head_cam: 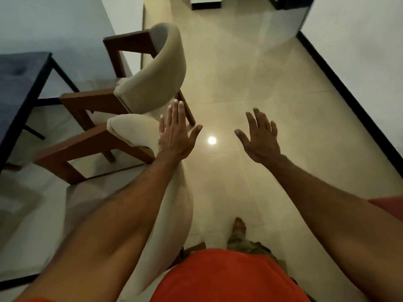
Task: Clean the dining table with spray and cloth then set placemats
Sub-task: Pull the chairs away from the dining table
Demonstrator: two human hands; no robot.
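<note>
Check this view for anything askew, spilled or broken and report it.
Nothing spilled or broken shows. The far chair stands at an angle to the dark table, unlike the near chair. Both hands, left and right, are open and empty; no spray or cloth is in view.

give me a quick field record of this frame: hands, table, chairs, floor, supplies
left hand: left hand open, fingers straight, holds nothing
right hand: right hand open, fingers spread, holds nothing
table: dark table at far left, only partly in view
chairs: cream-backed wooden chairs, the far chair and the near chair, beside the table
floor: glossy beige tile floor with a lamp reflection
supplies: no spray, cloth or placemats in view
</note>
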